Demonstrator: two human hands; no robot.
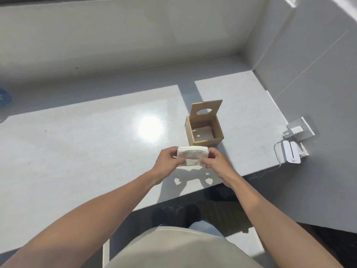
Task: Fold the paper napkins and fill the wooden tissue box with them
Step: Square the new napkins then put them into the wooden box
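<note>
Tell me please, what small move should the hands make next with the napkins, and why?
Probably carry the folded napkins forward and lower them into the wooden tissue box. The left hand and right hand already pinch the stack just in front of the box, whose lid stands open.

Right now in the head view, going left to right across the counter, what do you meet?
Blue object at the left edge → left hand → white folded paper napkins held in both hands → right hand → white plugged-in charger on the wall socket.
</note>
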